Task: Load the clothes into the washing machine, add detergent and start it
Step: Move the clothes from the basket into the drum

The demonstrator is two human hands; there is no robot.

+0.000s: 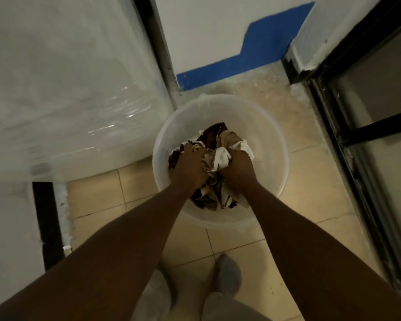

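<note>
A round white plastic basin stands on the tiled floor in front of me. Inside it lies a bundle of clothes, brown, beige and white. My left hand is closed on the left side of the bundle. My right hand grips its right side, with white cloth bunched between the fingers. Both arms reach down from the bottom of the frame. A large white appliance wrapped in clear plastic film fills the left side; whether it is the washing machine I cannot tell. No detergent is in sight.
A white wall with a blue painted band stands behind the basin. A black-framed glass door runs along the right. Beige floor tiles surround the basin. My feet are just below it.
</note>
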